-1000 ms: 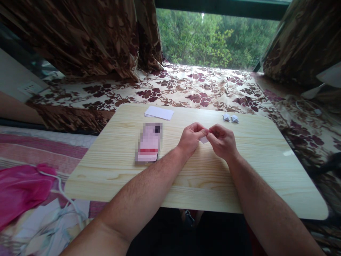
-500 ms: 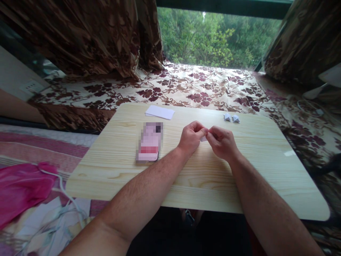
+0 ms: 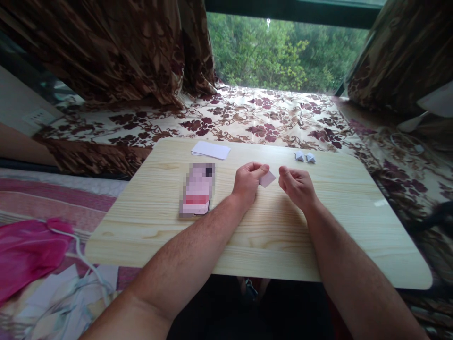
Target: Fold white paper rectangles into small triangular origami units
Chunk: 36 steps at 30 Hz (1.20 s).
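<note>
My left hand [image 3: 247, 182] pinches a small folded piece of white paper [image 3: 268, 179] between thumb and fingers, and a corner of it points right. Just to the right, apart from the paper, my right hand [image 3: 296, 186] has its fingers curled in with the thumb against them; nothing shows in it. Both hands are over the middle of the wood-grain table [image 3: 219, 245]. Beyond my right hand, two small folded paper shapes [image 3: 305, 157] stand side by side near the table's far edge.
A stack of white paper strips [image 3: 211, 150] lies at the far left of the table. Nearer to me is a pink phone [image 3: 197, 189], partly blurred out, beside my left forearm. Loose papers and a white cable [image 3: 83, 250] lie on the bed at left.
My hands have moved apart: the right hand has let go of the paper and shifted slightly right. The left hand keeps the paper, more of which now shows.
</note>
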Tool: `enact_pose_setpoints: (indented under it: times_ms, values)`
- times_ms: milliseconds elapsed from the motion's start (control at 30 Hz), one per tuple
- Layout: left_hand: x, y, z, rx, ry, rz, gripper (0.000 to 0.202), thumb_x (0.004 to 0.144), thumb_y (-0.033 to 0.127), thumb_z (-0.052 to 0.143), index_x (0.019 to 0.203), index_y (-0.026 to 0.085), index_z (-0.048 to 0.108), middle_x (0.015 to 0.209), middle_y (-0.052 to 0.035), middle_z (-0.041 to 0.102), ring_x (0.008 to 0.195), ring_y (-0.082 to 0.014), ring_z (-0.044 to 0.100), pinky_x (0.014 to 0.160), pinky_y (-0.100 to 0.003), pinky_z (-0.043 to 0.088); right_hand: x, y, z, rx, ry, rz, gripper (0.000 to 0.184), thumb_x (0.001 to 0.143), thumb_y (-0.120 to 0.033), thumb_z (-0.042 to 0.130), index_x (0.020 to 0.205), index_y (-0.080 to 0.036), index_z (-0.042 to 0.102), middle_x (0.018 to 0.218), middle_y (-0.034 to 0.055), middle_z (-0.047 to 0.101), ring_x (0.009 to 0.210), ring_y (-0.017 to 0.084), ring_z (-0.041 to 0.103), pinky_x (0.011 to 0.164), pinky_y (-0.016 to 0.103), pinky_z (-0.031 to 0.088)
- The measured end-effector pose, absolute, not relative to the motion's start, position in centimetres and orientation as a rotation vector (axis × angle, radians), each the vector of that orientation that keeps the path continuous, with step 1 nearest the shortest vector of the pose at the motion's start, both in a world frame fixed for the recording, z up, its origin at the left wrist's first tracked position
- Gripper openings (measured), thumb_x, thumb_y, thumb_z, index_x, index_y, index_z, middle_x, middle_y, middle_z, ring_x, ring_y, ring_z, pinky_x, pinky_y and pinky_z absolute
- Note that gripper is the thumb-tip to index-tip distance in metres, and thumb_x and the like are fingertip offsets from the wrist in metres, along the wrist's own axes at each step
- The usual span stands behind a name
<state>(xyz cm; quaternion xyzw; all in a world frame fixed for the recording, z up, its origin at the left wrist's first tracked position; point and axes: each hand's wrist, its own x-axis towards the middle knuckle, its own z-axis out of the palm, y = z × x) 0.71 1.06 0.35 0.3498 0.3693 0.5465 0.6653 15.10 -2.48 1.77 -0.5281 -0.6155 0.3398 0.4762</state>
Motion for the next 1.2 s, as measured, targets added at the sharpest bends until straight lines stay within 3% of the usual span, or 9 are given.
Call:
enact_pose_setpoints:
  times_ms: [100, 200, 433, 567, 733, 1200]
  values:
    - [0.6, 1.4, 0.4, 0.728, 0.842, 1.271, 0.032, 0.064, 0.038, 0.084, 0.070, 0.015, 0.064, 0.063, 0.0009, 0.058, 0.055, -0.0088, 0.051, 0.050, -0.022, 0.036, 15.2, -2.3, 1.8, -1.266, -1.450, 0.943, 0.041, 0.086, -0.054, 0.062, 0.067, -0.017, 0.060, 0.053, -0.0020, 0.051, 0.048, 0.010, 0.040, 0.047, 0.026, 0.028]
    - [0.5, 1.6, 0.4, 0.692, 0.824, 1.304, 0.032, 0.063, 0.039, 0.084, 0.071, 0.015, 0.065, 0.066, 0.0004, 0.060, 0.056, -0.0082, 0.052, 0.049, -0.021, 0.034, 14.8, -2.1, 1.4, -1.254, -1.476, 0.977, 0.031, 0.077, -0.045, 0.074, 0.071, -0.017, 0.060, 0.059, -0.0025, 0.056, 0.051, 0.010, 0.044, 0.048, 0.024, 0.032]
    - [0.4, 1.5, 0.6, 0.700, 0.831, 1.287, 0.024, 0.065, 0.031, 0.080, 0.066, 0.016, 0.061, 0.057, 0.0021, 0.054, 0.049, -0.0076, 0.048, 0.044, -0.021, 0.032, 14.5, -1.8, 1.2, -1.255, -1.314, 0.865, 0.021, 0.080, -0.035, 0.070, 0.074, -0.017, 0.063, 0.055, -0.0018, 0.060, 0.047, 0.009, 0.049, 0.046, 0.023, 0.036]
    - [0.5, 1.3, 0.6, 0.783, 0.847, 1.269, 0.021, 0.067, 0.030, 0.076, 0.066, 0.016, 0.061, 0.055, 0.0016, 0.056, 0.043, -0.0069, 0.045, 0.041, -0.022, 0.029, 14.9, -1.6, 1.3, -1.212, -1.204, 0.840, 0.020, 0.081, -0.036, 0.071, 0.083, -0.016, 0.065, 0.056, -0.0013, 0.062, 0.044, 0.010, 0.052, 0.041, 0.023, 0.038]
    - [0.6, 1.2, 0.6, 0.801, 0.892, 1.246, 0.022, 0.067, 0.032, 0.075, 0.070, 0.015, 0.062, 0.058, 0.0003, 0.060, 0.045, -0.0086, 0.052, 0.041, -0.021, 0.033, 14.8, -1.6, 1.1, -1.151, -1.167, 0.859, 0.028, 0.078, -0.036, 0.073, 0.098, -0.017, 0.070, 0.066, 0.0000, 0.066, 0.049, 0.011, 0.056, 0.042, 0.024, 0.043]
    - [0.6, 1.1, 0.9, 0.759, 0.908, 1.220, 0.022, 0.067, 0.030, 0.073, 0.076, 0.014, 0.061, 0.060, -0.0001, 0.061, 0.047, -0.0108, 0.057, 0.041, -0.020, 0.040, 14.6, -1.7, 0.8, -1.127, -1.178, 0.778, 0.029, 0.077, -0.029, 0.073, 0.103, -0.016, 0.076, 0.068, 0.0008, 0.068, 0.051, 0.010, 0.055, 0.045, 0.023, 0.044]
